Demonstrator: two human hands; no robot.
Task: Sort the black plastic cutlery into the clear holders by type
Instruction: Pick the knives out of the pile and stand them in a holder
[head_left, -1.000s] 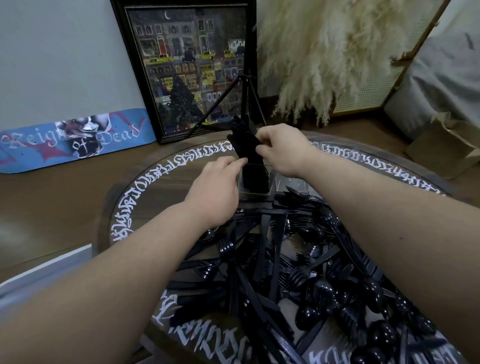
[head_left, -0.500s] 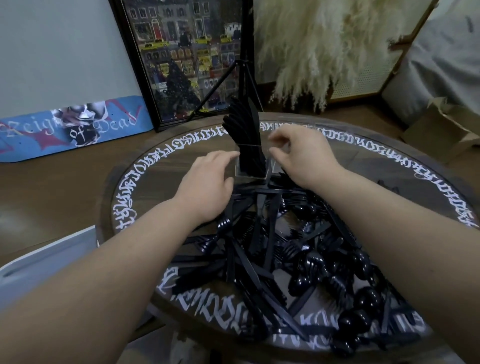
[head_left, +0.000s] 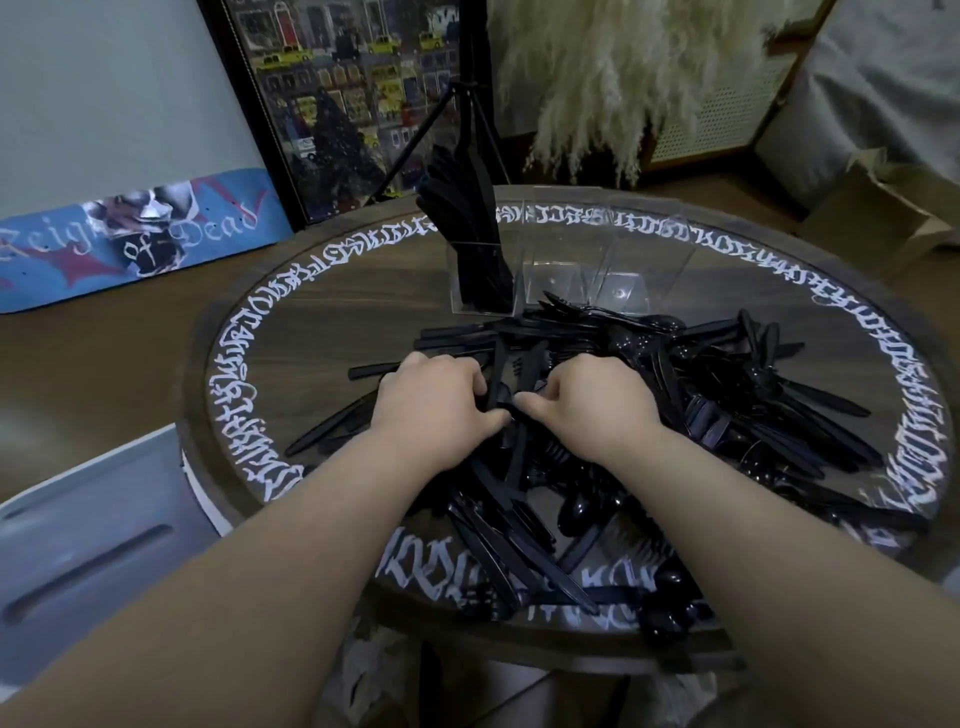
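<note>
A big pile of black plastic cutlery covers the near and right part of the round table. Behind it stand the clear holders. The leftmost holder is full of upright black knives, while the others look bare. My left hand and my right hand are both down in the pile, side by side. Their fingers curl round long black cutlery pieces that lie between them. Which type these pieces are is hidden.
A framed picture, a black tripod and pampas grass stand behind the table. A skateboard deck leans on the wall at left. A grey bin sits at the near left, a cardboard box at the right.
Both hands have left the knife holder and come back toward me into the pile, where they now grip cutlery. The view has tilted down.
</note>
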